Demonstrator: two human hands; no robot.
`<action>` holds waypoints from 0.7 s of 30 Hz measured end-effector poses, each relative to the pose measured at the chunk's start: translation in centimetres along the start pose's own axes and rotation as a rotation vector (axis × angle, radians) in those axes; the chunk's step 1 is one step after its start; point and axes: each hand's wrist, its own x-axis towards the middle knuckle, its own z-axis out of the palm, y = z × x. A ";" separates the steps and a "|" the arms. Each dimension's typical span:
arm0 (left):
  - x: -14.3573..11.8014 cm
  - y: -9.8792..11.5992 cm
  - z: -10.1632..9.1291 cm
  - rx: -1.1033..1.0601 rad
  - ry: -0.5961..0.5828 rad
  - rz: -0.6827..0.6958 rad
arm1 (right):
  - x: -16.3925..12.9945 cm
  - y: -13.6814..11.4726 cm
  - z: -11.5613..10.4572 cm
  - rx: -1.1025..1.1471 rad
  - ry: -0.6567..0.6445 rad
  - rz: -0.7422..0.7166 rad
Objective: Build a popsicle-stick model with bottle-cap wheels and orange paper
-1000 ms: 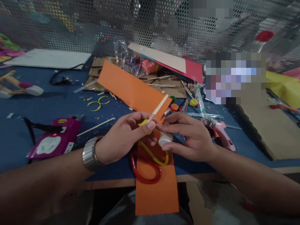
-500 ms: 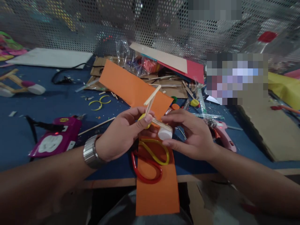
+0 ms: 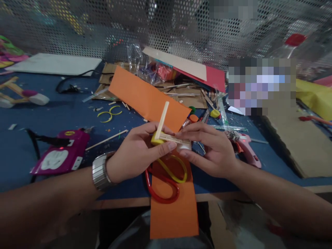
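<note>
Between my hands is a small wooden-stick model [image 3: 171, 139], with a yellow bottle cap [image 3: 157, 138] at its left end and a white bottle cap [image 3: 185, 146] at its right. One stick [image 3: 162, 119] rises from the left end, leaning slightly right. My left hand [image 3: 144, 148] grips the frame, its thumb along the near side. My right hand [image 3: 210, 148] pinches the white-cap end between thumb and fingers. Beneath them, scissors [image 3: 166, 200] with red and yellow handles lie on an orange paper strip [image 3: 173, 221] that hangs over the table edge.
At left lie a purple hot glue gun-like tool [image 3: 61, 152] with a cord and a similar stick model [image 3: 23, 95]. A pink glue gun [image 3: 247, 148] is at right, by cardboard [image 3: 298, 145]. Orange paper [image 3: 145, 95], sticks and scraps lie behind, before a perforated metal screen [image 3: 176, 27].
The model has been turned in my hands, so the raised sticks now show as one upright stick at the left end. My right fingers have closed in on the white cap.
</note>
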 end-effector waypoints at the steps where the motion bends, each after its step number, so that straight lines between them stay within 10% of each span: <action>1: 0.0 0.0 0.0 0.010 -0.004 0.010 | 0.0 0.0 0.0 0.001 0.000 0.000; 21: -0.9 -0.7 0.2 0.144 -0.019 0.088 | -0.6 0.4 0.6 -0.017 0.026 -0.022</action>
